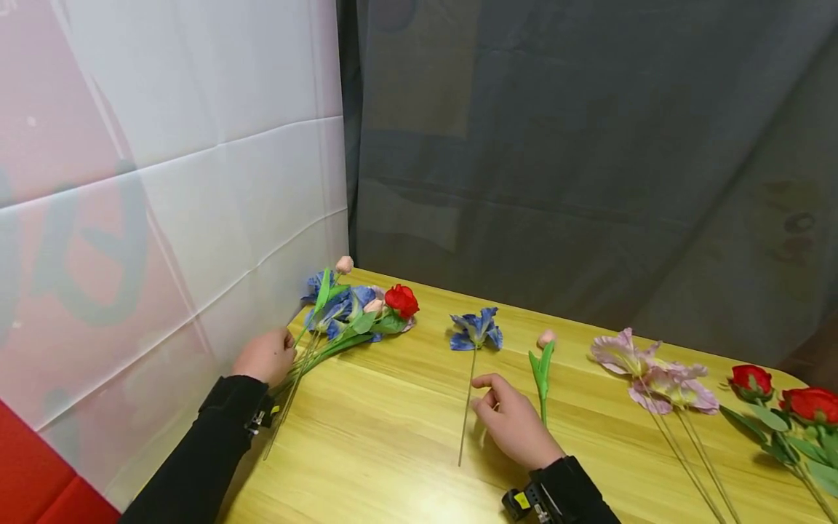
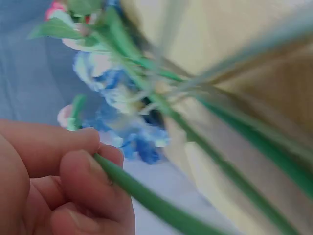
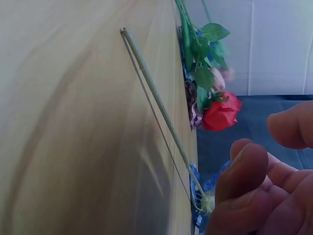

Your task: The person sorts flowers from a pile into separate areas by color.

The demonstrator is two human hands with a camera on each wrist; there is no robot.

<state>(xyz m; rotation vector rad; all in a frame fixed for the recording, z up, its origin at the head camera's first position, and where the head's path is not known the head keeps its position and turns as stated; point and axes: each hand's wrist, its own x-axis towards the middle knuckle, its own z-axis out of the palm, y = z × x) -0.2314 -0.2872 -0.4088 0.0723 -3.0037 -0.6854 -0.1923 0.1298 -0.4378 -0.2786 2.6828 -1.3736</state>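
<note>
At the left, my left hand (image 1: pixel 267 355) pinches a green stem (image 2: pixel 146 196) between thumb and fingertips. That stem appears to belong to the pale pink tulip (image 1: pixel 344 265) at the top of a flower pile. Beside this hand lie blue flowers (image 1: pixel 337 309) and a red rose (image 1: pixel 401 300), their stems crossing under the wrist. My right hand (image 1: pixel 517 426) hovers by the thin stem of a single blue flower (image 1: pixel 476 331) on the table. Its thumb and index finger are apart, with nothing between them in the right wrist view.
A second pink tulip (image 1: pixel 543 364) lies just beyond the right hand. Farther right are mauve flowers (image 1: pixel 674 382) and red roses (image 1: pixel 812 404) on the wooden table (image 1: pixel 366 451). A white curtain (image 1: pixel 249 182) borders the left side, and a dark one (image 1: pixel 556 182) the back.
</note>
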